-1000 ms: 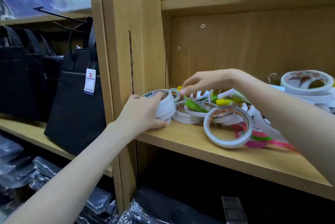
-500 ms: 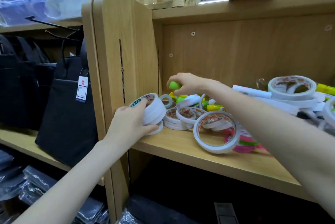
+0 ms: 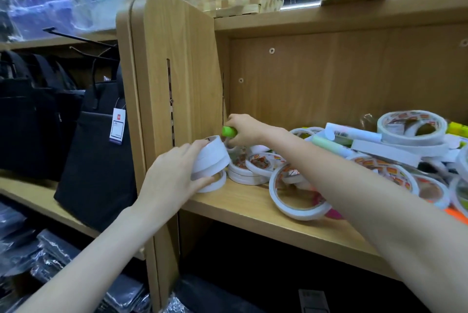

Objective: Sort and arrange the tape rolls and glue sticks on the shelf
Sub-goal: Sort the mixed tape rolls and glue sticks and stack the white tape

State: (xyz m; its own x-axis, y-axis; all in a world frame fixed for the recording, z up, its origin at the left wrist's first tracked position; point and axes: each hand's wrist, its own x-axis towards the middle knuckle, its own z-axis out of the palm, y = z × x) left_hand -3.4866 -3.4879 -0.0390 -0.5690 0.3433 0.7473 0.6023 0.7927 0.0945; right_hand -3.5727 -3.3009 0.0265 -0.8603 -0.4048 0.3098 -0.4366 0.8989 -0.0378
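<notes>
Head view showed sorting underway: left hand (image 3: 174, 175) clasped the tape stack (image 3: 211, 158); right hand (image 3: 244, 129) pinched a green-capped glue stick (image 3: 229, 132); placement apparently due next.

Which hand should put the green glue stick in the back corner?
The right hand, probably. It already grips the green glue stick next to the shelf's back left corner. The left hand is busy holding a tilted stack of white tape rolls at the front edge.
</notes>
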